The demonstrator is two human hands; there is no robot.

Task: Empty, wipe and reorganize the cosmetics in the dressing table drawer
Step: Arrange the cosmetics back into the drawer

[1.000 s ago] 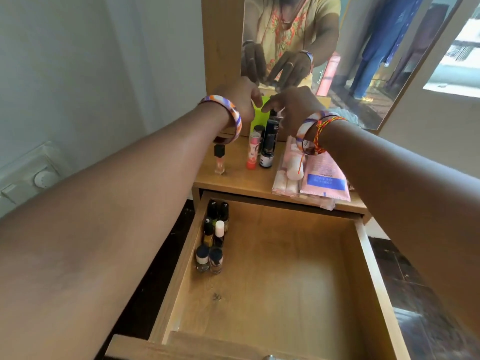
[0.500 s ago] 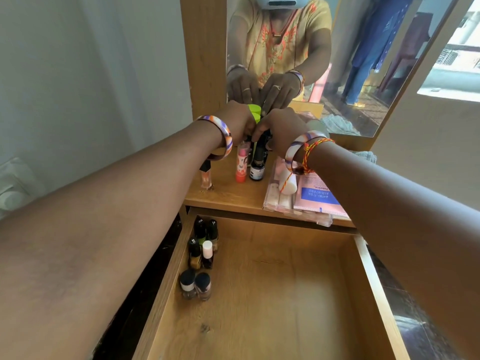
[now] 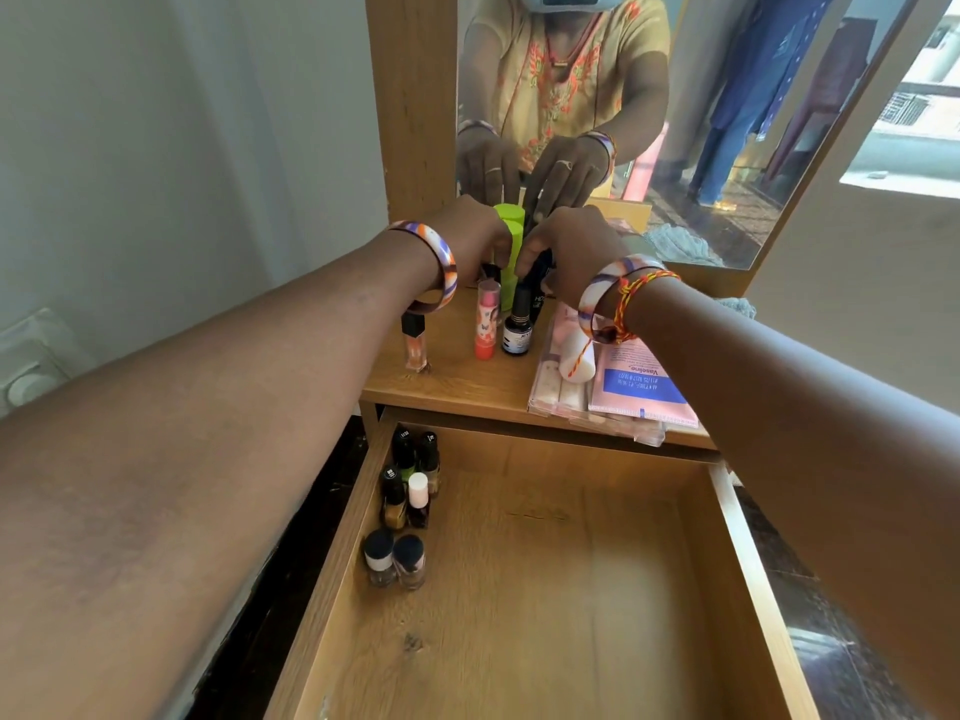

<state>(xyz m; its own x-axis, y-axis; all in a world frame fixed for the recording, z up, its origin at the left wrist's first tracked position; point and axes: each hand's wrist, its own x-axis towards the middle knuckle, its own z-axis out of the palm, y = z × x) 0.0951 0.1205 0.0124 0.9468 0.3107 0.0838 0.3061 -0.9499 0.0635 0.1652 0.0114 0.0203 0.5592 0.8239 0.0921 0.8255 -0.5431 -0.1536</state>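
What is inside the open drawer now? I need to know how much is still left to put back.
Six small nail polish bottles stand along the left wall of the drawer. The visible floor is bare; the forearms cover its outer edges.

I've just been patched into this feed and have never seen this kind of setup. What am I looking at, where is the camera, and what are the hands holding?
There is no machine here: a person wears a camera on the head, so you look down along both bare arms. The mirror ahead reflects the same person. The left hand and the right hand reach to the tabletop, around a lime-green plastic bottle and a tall black tube; their fingers curl at these, but I cannot tell how firmly they grip. Nearby stand a pink lip balm stick and a small dark bottle, beside a pink flat sachet. Below, the open wooden drawer holds a cluster of nail polish bottles in its left back corner.
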